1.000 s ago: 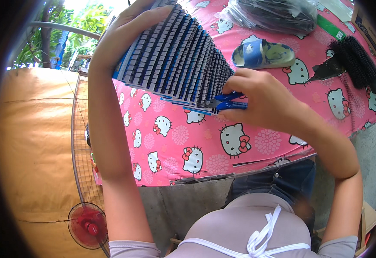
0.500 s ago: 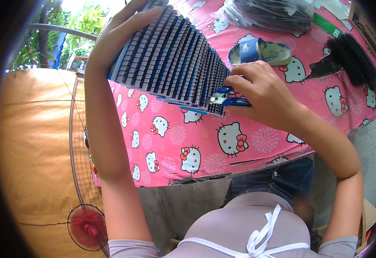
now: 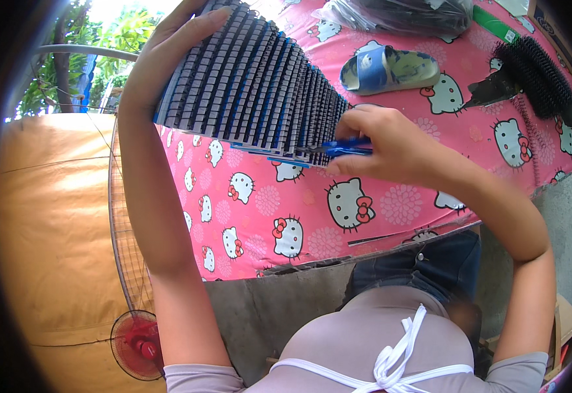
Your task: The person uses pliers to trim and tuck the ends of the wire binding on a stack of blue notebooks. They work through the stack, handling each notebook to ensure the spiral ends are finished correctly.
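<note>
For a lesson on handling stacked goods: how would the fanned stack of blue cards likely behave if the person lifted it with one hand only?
The stack of cards already splays between the left hand and right hand, so it would probably slide apart. Its many layers suggest some weight. Each card looks thin, likely bendy.

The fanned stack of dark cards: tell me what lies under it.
Under the stack shows the pink cartoon-cat tablecloth. The left hand and right hand hold the stack up. The cloth right beneath it is hidden.
</note>
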`<action>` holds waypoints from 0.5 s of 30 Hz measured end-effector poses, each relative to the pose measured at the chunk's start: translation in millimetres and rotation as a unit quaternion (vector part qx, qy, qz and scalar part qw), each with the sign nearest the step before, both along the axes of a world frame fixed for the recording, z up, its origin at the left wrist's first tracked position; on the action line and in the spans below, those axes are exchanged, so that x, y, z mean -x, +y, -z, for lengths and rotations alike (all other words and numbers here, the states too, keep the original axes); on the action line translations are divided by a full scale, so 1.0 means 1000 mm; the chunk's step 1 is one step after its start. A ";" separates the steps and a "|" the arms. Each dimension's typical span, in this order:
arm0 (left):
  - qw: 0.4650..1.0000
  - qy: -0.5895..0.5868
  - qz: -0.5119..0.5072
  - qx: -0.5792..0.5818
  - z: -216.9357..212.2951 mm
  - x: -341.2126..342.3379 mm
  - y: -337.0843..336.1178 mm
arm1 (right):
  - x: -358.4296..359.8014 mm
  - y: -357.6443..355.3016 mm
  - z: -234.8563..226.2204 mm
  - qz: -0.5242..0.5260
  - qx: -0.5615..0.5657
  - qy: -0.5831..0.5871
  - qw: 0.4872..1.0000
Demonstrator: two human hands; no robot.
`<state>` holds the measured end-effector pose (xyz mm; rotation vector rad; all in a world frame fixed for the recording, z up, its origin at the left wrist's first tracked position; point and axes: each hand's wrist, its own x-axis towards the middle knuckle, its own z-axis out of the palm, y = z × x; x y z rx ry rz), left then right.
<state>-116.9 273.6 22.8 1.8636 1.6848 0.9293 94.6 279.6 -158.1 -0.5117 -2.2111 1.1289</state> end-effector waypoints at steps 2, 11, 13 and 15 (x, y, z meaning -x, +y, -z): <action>0.998 -0.049 -0.029 0.005 0.000 -0.001 -0.002 | -0.005 -0.003 0.005 0.075 -0.207 0.054 0.974; 1.000 0.023 0.015 0.002 -0.008 -0.023 -0.007 | 0.004 0.019 -0.011 -0.074 0.162 -0.106 0.978; 1.000 0.012 0.010 0.007 -0.007 -0.026 -0.008 | 0.006 0.022 -0.018 -0.107 0.347 -0.169 0.916; 0.999 -0.022 0.013 0.021 -0.005 -0.025 -0.011 | 0.006 0.018 -0.017 -0.090 0.449 -0.134 0.879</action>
